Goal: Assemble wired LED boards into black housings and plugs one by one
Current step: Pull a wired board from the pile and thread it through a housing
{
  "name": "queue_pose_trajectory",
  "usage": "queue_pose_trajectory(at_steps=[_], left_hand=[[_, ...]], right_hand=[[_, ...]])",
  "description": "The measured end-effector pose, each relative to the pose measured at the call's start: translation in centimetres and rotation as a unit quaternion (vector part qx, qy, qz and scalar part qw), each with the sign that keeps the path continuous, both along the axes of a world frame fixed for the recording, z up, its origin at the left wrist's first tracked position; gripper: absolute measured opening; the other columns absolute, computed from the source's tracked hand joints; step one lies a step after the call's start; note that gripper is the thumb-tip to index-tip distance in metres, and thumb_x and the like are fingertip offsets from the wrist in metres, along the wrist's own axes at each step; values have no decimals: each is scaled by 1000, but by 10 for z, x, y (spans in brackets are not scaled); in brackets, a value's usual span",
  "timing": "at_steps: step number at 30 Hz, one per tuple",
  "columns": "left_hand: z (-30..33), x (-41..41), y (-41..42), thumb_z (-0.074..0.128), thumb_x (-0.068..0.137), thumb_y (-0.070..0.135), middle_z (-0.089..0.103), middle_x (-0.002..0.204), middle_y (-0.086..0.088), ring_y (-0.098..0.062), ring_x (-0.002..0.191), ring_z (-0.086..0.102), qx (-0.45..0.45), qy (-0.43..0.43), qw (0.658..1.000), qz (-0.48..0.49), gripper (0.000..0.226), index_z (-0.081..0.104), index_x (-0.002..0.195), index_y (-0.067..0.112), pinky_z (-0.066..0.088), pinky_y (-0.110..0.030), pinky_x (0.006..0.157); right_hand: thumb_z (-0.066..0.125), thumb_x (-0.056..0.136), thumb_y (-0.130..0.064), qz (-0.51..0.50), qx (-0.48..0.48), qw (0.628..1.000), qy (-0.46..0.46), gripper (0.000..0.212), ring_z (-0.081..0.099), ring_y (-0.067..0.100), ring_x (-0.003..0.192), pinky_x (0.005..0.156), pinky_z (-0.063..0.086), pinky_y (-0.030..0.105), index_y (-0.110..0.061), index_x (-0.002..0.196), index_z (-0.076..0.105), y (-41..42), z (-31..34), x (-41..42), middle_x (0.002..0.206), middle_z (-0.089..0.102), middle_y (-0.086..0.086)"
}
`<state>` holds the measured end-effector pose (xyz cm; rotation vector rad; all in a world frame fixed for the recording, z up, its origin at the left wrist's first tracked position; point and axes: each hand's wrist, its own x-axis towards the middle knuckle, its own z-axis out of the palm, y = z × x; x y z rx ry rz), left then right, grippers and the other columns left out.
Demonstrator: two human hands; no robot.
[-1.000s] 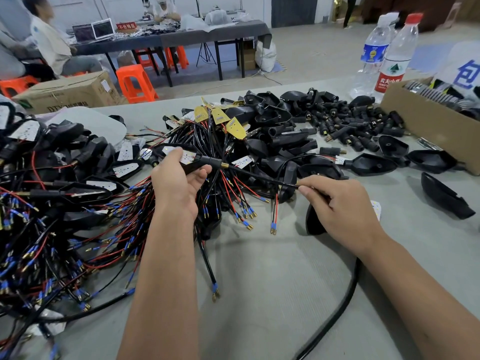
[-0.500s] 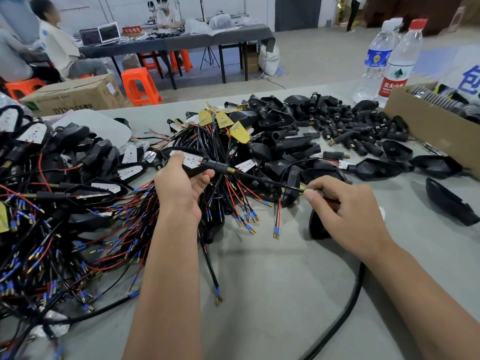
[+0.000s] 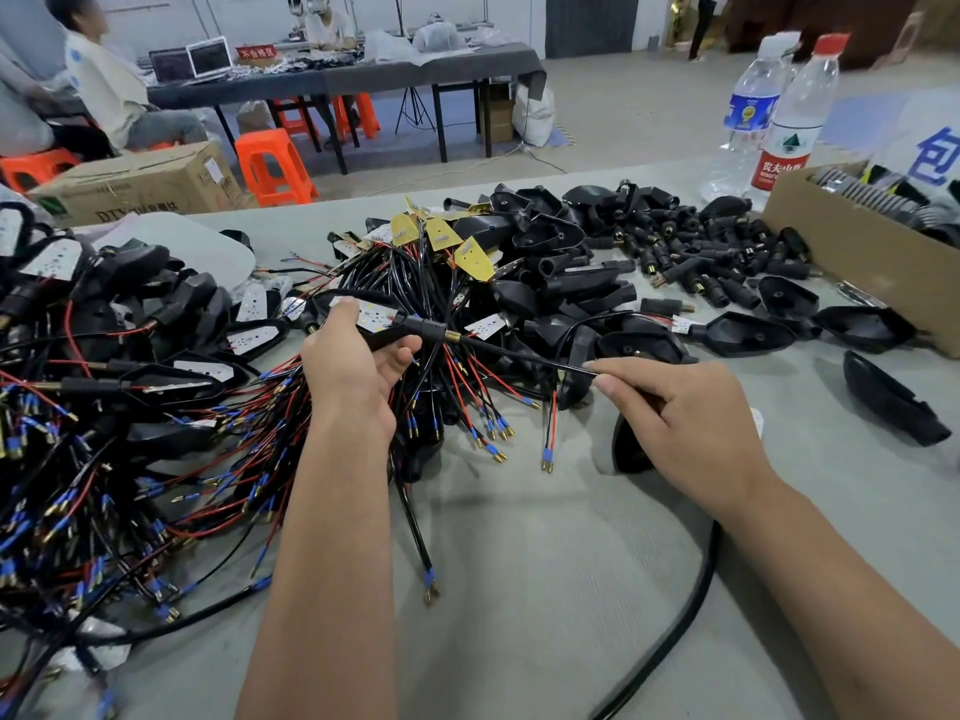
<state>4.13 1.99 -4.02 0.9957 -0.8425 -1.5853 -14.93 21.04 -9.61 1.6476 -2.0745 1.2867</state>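
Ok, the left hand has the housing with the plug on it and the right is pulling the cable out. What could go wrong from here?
1. The right hand pinches the thin black cable drawn taut from the plug; a hard pull may strain the joints on the LED board.
2. The dangling red and black leads hang beside the wired bundle and could snag there.
3. The left hand grips the housing above the pile; finished and unfinished units could get mixed.

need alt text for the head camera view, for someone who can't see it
A person's left hand grips a black housing holding an LED board, while the right hand pinches its black cable pulled taut between them. Around them, the grey table holds heaps of wired LED boards, black housings, plugs, and a cardboard box.
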Motion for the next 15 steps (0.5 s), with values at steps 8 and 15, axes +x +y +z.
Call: queue_pose_trajectory(at_steps=[8, 15], left_hand=[[0, 1, -1, 46, 107, 25, 71, 59, -7, -17, 47, 66, -1, -11, 1000, -12, 22, 56, 103, 6, 48, -20, 42], [-1, -1, 0, 47, 107, 22, 71, 73, -15, -19, 47, 65, -4, -9, 1000, -19, 19, 55, 106, 5, 48, -21, 42]], right_hand=[[65, 98, -6, 18, 22, 997, 65, 10, 56, 16, 75, 68, 50, 40, -8, 100, 75, -6, -1, 5, 82, 58, -4], [64, 101, -24, 1, -5, 999, 40, 14, 69, 16, 79, 65, 54, 42, -22, 102, 77, -6, 2, 8, 86, 74, -12]])
